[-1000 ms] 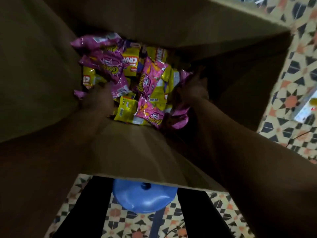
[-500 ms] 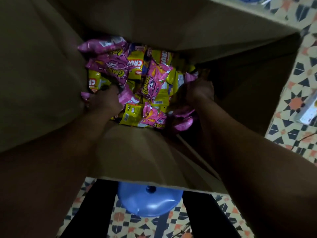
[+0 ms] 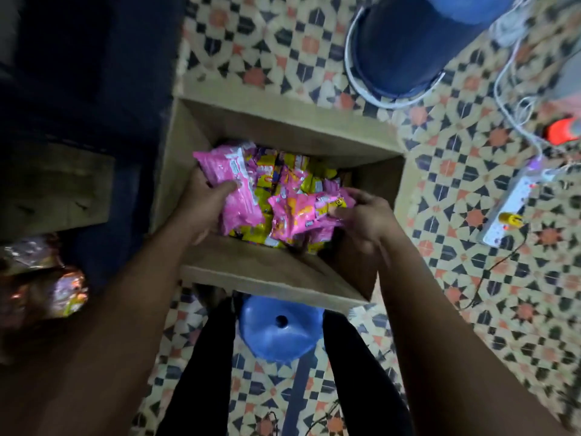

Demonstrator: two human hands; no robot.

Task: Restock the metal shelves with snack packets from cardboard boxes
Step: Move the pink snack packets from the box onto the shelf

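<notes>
1. Now the pink snack packets (image 3: 234, 187) sit higher than a second ago, lifted toward the rim of the cardboard box (image 3: 276, 272), with yellow packets (image 3: 267, 171) under them.
2. Left hand (image 3: 201, 209) grips one pink bundle; right hand (image 3: 361, 215) pinches another.
3. Judging by this, a load is ready to carry to the shelves.
4. Around the box: patterned floor (image 3: 471, 278), a blue jug (image 3: 276, 328), a power strip (image 3: 509, 209).
</notes>
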